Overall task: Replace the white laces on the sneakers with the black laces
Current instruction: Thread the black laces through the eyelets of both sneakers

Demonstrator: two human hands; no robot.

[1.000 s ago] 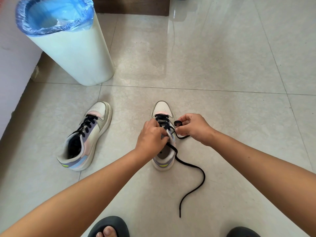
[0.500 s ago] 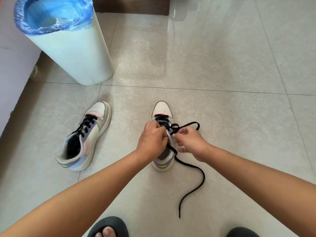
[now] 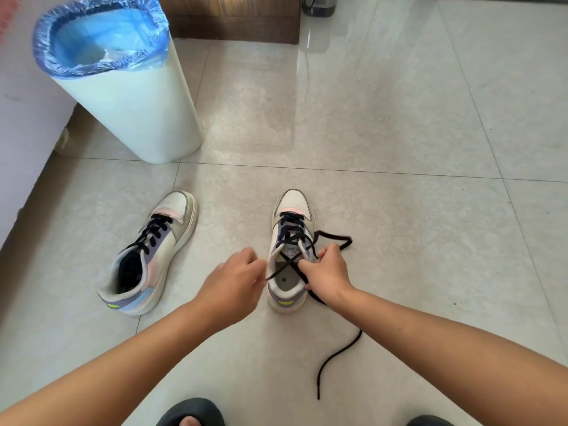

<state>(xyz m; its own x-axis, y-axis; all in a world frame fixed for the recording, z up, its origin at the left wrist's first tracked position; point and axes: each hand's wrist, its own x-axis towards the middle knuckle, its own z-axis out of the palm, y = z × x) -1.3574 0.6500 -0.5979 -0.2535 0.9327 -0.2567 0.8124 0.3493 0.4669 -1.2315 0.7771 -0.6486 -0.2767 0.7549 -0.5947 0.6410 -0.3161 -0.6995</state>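
The left hand (image 3: 233, 281) has drawn back off the sneaker (image 3: 290, 250), pinching one black lace (image 3: 333, 361) end, while the right hand (image 3: 327, 272) pinches the other strand.

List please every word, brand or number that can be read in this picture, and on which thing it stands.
None can be read.
Tongue label of the sneaker between the hands: printed letters, too small and blurred to read.
No text shows on the other sneaker or the bin.
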